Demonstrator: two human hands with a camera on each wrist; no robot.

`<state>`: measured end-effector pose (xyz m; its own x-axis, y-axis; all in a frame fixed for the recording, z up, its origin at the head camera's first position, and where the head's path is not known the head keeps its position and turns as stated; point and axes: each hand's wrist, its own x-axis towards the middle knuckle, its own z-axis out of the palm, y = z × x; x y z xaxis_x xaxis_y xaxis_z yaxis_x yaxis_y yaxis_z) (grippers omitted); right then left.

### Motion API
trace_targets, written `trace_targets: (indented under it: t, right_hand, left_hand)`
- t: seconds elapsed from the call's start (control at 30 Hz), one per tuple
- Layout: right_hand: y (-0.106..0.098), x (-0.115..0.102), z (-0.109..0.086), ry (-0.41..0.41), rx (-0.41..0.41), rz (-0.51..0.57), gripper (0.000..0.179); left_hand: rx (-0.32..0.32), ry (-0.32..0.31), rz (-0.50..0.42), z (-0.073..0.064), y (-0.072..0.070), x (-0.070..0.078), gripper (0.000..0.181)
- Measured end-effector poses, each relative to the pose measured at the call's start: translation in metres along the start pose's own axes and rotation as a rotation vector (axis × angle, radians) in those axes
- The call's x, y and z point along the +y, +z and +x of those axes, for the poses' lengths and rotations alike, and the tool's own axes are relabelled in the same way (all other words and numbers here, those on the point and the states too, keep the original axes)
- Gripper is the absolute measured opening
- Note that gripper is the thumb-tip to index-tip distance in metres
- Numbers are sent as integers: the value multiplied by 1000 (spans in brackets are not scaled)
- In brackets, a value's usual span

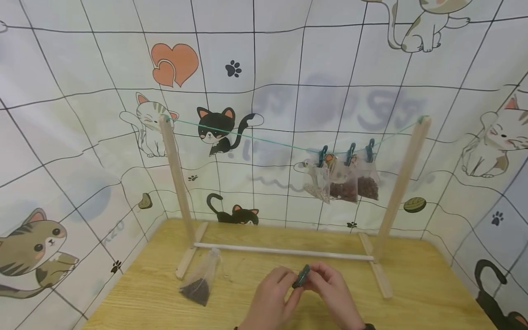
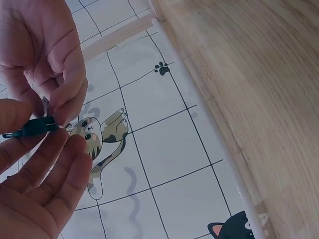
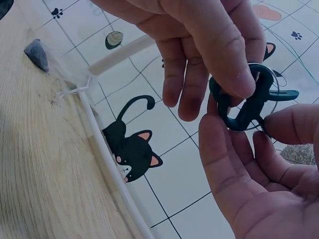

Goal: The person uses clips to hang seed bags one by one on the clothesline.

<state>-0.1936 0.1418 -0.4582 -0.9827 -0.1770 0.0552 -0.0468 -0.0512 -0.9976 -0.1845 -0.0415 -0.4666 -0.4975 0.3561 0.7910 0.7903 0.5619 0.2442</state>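
Note:
A dark green clothes peg (image 1: pixel 302 276) is held between both hands over the table. From the left, my left hand (image 1: pixel 270 295) pinches it; its thumb lies across the peg (image 3: pixel 244 102) in the right wrist view. My right hand (image 1: pixel 333 293) grips the other side, thumb and fingertips at the peg's thin projecting part. In the left wrist view the peg (image 2: pixel 35 127) sits between the fingertips of the left hand (image 2: pixel 30 199) and the right hand (image 2: pixel 42 50). A sheer drawstring pouch (image 1: pixel 198 291) with dark contents lies left of the hands.
Behind the hands a wooden stand with a left post (image 1: pixel 177 183), right post (image 1: pixel 402 188) and white crossbar (image 1: pixel 284 251) carries a green line (image 1: pixel 247 136). Several green pegs hang sheer pouches from it: one with pale contents (image 1: pixel 317 185), two with reddish-brown contents (image 1: pixel 344 190). A cat-print curtain surrounds the table (image 1: pixel 136 284).

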Motion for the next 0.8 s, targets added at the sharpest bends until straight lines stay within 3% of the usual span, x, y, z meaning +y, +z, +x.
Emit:
trace_targets:
  t: [0.33,0.5,0.8]
  right_hand:
    - [-13,-1,-2,-58,-157,-5,31]
    - [-14,-2,-3,-39,-125,-2,26]
    - [-11,-1,-4,-87,-85,-26,27]
  left_hand:
    - [-36,13,65,-1,-3,-4,15]
    - [-39,46,96,-1,-3,-6,20]
    - [-52,91,96,1,-7,-7,18]
